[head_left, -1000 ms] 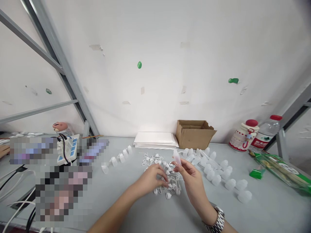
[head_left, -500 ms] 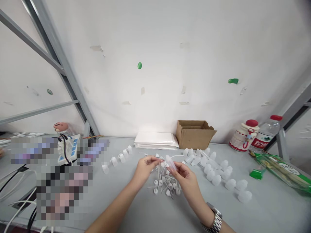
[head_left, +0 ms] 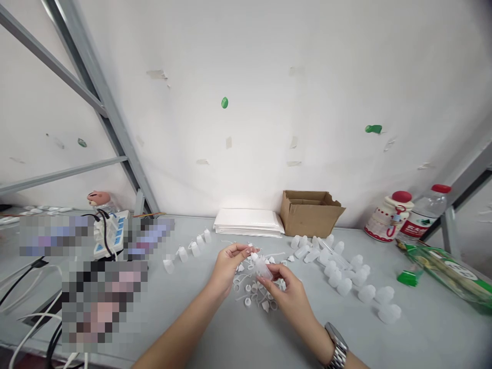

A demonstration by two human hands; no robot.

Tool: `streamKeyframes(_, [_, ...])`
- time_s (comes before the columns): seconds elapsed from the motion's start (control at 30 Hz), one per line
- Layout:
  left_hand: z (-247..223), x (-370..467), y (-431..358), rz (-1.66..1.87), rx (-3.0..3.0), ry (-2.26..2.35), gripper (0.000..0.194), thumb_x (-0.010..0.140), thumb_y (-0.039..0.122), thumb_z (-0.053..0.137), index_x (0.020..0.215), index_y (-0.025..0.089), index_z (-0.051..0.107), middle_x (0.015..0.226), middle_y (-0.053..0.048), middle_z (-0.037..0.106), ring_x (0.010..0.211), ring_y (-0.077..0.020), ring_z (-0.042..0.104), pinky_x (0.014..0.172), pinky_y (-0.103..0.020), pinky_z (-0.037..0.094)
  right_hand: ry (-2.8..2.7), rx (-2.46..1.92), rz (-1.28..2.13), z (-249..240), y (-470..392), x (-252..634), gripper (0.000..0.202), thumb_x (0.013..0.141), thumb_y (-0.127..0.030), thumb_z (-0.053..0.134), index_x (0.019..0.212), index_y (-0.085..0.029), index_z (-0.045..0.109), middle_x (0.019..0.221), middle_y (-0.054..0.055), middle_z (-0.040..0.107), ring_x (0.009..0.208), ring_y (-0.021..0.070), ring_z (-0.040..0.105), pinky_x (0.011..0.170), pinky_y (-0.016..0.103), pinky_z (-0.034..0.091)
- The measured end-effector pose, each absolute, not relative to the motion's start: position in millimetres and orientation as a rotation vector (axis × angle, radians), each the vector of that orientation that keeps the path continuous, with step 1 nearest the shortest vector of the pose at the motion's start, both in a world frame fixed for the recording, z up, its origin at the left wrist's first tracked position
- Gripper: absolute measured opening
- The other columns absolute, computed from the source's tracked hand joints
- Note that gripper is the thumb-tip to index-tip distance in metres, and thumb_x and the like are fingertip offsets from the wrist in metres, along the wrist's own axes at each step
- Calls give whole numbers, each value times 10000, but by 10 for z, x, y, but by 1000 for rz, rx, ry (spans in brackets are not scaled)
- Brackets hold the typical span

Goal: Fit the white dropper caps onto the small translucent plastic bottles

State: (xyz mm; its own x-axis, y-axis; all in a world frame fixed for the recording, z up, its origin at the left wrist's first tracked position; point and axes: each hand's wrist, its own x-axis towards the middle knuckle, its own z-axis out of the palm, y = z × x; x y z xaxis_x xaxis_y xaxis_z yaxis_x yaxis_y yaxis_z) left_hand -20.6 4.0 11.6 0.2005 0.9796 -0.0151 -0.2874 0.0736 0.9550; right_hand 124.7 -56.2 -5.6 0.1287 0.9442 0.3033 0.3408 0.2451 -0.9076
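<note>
My right hand (head_left: 285,288) is closed around a small translucent plastic bottle (head_left: 263,268), tilted with its neck toward my left hand. At that neck, the fingertips of my left hand (head_left: 229,265) pinch a small white cap (head_left: 254,255); whether it sits on the neck or just touches it cannot be made out. Below both hands lies a loose pile of white caps with thin straps (head_left: 248,301), partly hidden by my fingers. To the right many more translucent bottles (head_left: 344,286) lie scattered. Off to the left, several capped bottles (head_left: 182,253) stand in a slanting row.
An open cardboard box (head_left: 311,218) and a stack of white envelopes (head_left: 248,221) rest against the wall. Farther right are a decorated flask (head_left: 384,221), a water bottle (head_left: 423,218) and a green snack bag (head_left: 449,271). A power strip (head_left: 115,236) with cables lies left.
The bottle in my right hand has moved left and now meets the cap in my left fingers. The view has shifted slightly.
</note>
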Motion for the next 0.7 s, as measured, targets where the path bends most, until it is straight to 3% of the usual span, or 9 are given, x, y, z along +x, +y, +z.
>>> streamKeyframes(0.3, [111,-199,13,1165,1091,867,249,639,358,700,726,137,628,813,-74,695,797,-197,621,763,-302,438,-1595,-1233,498,-110,-574,1274,135,795,-318,567,819,-190,604,704,21,572,661,167,529,623,277,437])
streamKeyframes(0.53, [138,-193,-10,1190,1121,904,238,638,354,695,719,139,628,805,-77,697,794,-205,628,762,-310,448,-1728,-1176,258,-152,-568,1296,160,844,-267,494,954,-207,594,726,43,562,704,191,508,651,330,432])
streamKeyframes(0.7, [162,-172,-45,1223,1120,898,218,645,335,691,712,141,620,814,-77,700,799,-203,630,762,-304,449,-1594,-1200,450,-135,-560,1277,158,790,-307,574,891,-202,636,703,31,567,691,190,516,652,319,421])
